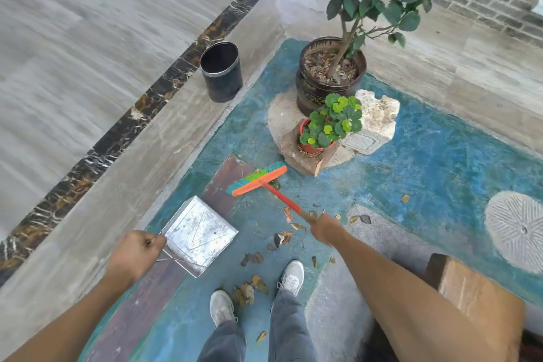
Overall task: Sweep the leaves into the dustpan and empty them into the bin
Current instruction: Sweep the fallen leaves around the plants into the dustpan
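Left hand (138, 250) clamped on dustpan (199, 236) handle, right hand (324, 228) gripping broom (258, 179). Leaves (282, 239) on floor between them, nearer right hand, dustpan's right. Bin (221, 70) well beyond.

There was one metal dustpan (197, 234), one broom (258, 180), one black bin (221, 71), two potted plants (331, 79) (318, 138), two grey sneakers (222, 307) (292, 277), and over a dozen scattered dry leaves (252, 258).
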A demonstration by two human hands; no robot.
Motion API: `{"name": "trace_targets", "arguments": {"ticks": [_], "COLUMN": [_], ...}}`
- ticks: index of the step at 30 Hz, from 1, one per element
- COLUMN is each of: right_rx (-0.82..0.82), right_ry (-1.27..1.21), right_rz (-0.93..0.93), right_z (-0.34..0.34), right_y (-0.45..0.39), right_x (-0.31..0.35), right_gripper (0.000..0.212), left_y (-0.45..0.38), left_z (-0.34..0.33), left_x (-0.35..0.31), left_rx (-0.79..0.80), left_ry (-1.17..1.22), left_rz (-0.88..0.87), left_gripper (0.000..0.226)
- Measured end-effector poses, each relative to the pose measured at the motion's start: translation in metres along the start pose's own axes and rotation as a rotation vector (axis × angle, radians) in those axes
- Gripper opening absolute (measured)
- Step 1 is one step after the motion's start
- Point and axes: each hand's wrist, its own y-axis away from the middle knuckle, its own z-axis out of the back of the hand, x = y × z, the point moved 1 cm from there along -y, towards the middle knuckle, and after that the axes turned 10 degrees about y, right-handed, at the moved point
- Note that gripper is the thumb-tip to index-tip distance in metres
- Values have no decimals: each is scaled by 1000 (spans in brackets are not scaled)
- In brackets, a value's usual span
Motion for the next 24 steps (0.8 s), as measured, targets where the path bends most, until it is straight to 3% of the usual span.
{"name": "trace_targets", "arguments": {"ticks": [5, 9, 13, 24], "right_rx": [-25, -45, -38, 45], "right_ry": [7, -159, -44, -216], "right_rz": [-90, -100, -109, -237], "right_z": [-15, -38, -66, -104], "right_y": [9, 25, 50, 91], "right_x": [-39, -66, -88, -146], "right_gripper": [38, 33, 21, 32], "left_y": [4, 12, 16, 24], "left_z": [-5, -10, -12, -28], "left_x": [-3, -12, -15, -43], "left_rx": [37, 42, 59, 142], "left_ry": [-63, -71, -29, -30], "left_rz": [-19, -60, -65, -197], "left_gripper": [49, 49, 48, 48]}}
